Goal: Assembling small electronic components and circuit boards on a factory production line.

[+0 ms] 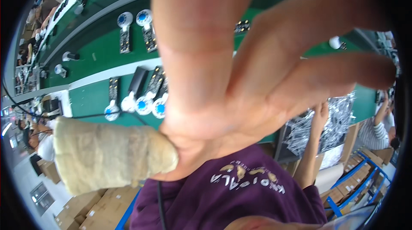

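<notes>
My left hand (231,110) is raised close to the camera and fills the middle of the view, palm toward me. Its fingers are spread, and nothing is in them. A yellowish, worn wrap (103,155) covers the thumb. Over on the right, my right hand (319,116) reaches onto a heap of small clear, shiny plastic packets (339,122) in a dark-edged tray (282,144). Its fingers are small and partly lost among the packets, so their grip does not show. Behind my left hand, several white round-headed devices with blue centres (143,105) and black bodies lie on the green bench.
A green conveyor (101,54) with a pale rail runs behind the bench, carrying more such devices (124,32). A dark cable (161,204) hangs before my purple top. Cardboard boxes (107,208) and a blue-framed rack (365,174) stand below. Other people (377,131) work at both sides.
</notes>
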A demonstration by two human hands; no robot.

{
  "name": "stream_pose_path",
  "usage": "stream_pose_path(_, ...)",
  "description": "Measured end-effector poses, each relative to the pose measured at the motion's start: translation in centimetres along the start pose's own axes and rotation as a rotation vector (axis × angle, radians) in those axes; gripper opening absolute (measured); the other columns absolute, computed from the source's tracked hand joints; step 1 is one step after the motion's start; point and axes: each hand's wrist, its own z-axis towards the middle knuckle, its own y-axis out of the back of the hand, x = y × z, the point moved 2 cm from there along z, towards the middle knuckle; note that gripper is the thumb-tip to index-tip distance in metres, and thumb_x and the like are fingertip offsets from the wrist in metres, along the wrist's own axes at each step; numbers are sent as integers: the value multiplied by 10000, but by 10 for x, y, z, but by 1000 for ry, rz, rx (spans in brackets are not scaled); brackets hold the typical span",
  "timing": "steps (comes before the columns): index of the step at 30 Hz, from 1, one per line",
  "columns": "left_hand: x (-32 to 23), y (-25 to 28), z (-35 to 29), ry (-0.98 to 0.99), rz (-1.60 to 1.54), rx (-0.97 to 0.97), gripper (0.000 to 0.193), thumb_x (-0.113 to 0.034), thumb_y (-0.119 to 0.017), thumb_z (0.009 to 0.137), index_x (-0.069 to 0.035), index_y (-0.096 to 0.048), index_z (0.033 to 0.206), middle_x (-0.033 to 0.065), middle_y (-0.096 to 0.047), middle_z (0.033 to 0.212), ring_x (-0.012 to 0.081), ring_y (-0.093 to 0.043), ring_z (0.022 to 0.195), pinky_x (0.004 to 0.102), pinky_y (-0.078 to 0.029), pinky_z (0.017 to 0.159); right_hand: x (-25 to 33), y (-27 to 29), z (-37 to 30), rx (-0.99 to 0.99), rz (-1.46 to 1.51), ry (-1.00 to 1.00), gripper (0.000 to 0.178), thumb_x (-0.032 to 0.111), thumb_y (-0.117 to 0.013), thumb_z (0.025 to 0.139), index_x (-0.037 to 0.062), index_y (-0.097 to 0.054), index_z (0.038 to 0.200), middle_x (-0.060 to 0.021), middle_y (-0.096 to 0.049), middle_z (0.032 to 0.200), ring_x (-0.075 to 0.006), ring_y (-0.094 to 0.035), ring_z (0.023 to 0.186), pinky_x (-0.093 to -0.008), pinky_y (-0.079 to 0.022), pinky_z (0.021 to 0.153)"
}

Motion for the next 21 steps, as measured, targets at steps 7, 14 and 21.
stream_pose_path(7,-16,-23,-8,108,52,-72,445,-354,-435,881,-59,-468,1211,133,-513,1167,270,-502,1071,384,-399,901,30,-18,5,-99,138,34,211,153,-409,941,-4,-540,993,-38,-532,742,-94,-501,628,-209,-418,601)
stream_pose_path(14,2,-3,0,24,21,-155,420,-341,-451,874,-61,-486,1185,119,-529,1138,264,-512,1051,382,-403,895,43,-27,22,12,40,52,299,211,-419,940,9,-490,1149,3,-464,691,-62,-428,576,-197,-356,537)
stream_pose_path(21,-52,179,-34,33,21,-309,395,-328,-466,868,-64,-504,1159,104,-545,1110,257,-522,1032,381,-407,888,182,-43,9,634,873,59,640,401,-554,853,-34,-343,1272,37,-323,741,-48,-284,574,-189,-266,516)
